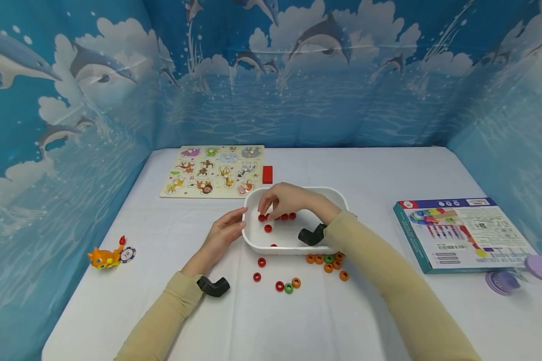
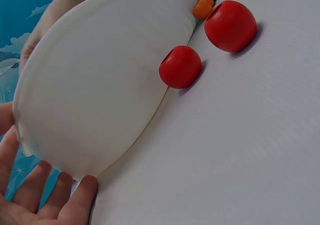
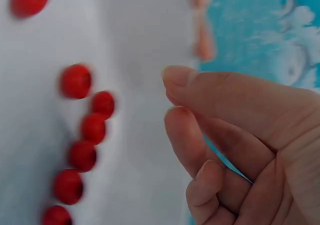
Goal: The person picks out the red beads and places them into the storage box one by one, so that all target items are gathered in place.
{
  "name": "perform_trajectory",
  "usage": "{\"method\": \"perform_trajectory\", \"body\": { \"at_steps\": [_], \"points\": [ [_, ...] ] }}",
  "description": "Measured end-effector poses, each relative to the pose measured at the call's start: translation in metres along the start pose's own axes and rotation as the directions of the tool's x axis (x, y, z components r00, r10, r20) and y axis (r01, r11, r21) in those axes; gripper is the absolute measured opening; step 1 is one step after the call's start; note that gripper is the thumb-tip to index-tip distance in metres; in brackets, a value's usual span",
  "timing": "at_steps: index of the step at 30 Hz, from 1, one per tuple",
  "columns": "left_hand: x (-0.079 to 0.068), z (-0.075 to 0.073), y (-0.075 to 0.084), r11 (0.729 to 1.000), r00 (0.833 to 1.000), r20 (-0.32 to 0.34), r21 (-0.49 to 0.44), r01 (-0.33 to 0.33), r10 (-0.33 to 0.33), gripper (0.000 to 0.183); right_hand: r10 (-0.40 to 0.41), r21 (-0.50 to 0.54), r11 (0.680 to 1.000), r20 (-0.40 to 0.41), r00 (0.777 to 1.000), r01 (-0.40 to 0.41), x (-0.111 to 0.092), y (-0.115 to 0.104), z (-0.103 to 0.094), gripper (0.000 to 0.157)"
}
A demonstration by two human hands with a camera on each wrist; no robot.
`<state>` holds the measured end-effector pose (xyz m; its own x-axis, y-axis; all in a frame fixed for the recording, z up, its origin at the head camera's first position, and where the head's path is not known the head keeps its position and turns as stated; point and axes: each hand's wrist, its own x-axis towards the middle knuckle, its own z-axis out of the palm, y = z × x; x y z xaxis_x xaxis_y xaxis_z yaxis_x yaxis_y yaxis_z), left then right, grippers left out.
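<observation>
A white oblong tub (image 1: pixel 271 250) stands mid-table with several red beads (image 3: pixel 82 156) inside, most of them in a row along its far wall. My right hand (image 1: pixel 289 198) is over the tub, above that row. Its thumb and forefinger (image 3: pixel 182 130) are bent close to each other with a small gap, and nothing shows between them. At the tub's left end my left hand (image 1: pixel 223 231) touches the outer wall with its fingers spread. On the cloth in front of the tub lie loose red beads (image 1: pixel 262 262), a green bead (image 1: pixel 289 288) and an orange bead (image 1: pixel 296 283).
Several orange beads (image 1: pixel 328 267) with a green one sit by the tub's front right corner. Behind it are an animal puzzle board (image 1: pixel 213 173) and a red block (image 1: pixel 267 174). A flat box (image 1: pixel 465 235) and a purple lidded pot (image 1: pixel 503 282) lie right, an orange toy (image 1: pixel 105 257) left.
</observation>
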<state>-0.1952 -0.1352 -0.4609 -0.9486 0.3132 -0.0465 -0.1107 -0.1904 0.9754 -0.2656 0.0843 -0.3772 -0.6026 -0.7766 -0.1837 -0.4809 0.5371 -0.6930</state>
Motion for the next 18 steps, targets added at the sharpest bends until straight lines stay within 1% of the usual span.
{"method": "perform_trajectory", "body": {
  "at_steps": [3,6,8,10,12,14,18],
  "points": [
    [0.000,0.001,0.000,1.000,1.000,-0.002,0.007,-0.001,0.001,0.049,-0.045,0.000,0.999,-0.056,0.997,0.045,-0.017,-0.017,-0.006,0.023],
    [-0.001,0.000,0.000,1.000,1.000,-0.003,0.006,-0.002,0.002,0.048,-0.111,0.007,0.994,-0.085,0.990,0.112,-0.036,-0.033,0.000,0.023],
    [-0.001,0.000,0.000,1.000,1.000,-0.001,-0.002,-0.001,0.001,0.047,-0.136,0.003,0.991,-0.097,0.986,0.137,-0.049,-0.042,0.009,0.024],
    [-0.001,0.000,0.000,1.000,1.000,-0.003,-0.011,0.005,-0.005,0.045,-0.142,0.010,0.990,-0.117,0.983,0.144,-0.059,-0.048,0.021,0.026],
    [-0.002,0.001,0.002,1.000,1.000,-0.002,-0.013,0.010,-0.010,0.043,-0.130,0.026,0.991,-0.146,0.981,0.135,-0.067,-0.052,0.034,0.027],
    [-0.003,0.002,0.005,1.000,1.000,0.005,0.006,0.003,-0.003,0.043,-0.112,0.054,0.991,-0.179,0.977,0.123,-0.073,-0.054,0.047,0.027],
    [-0.008,0.006,0.012,0.999,1.000,0.021,0.041,-0.009,0.008,0.044,-0.090,0.097,0.989,-0.220,0.971,0.114,-0.079,-0.052,0.074,0.026]
  ]
}}
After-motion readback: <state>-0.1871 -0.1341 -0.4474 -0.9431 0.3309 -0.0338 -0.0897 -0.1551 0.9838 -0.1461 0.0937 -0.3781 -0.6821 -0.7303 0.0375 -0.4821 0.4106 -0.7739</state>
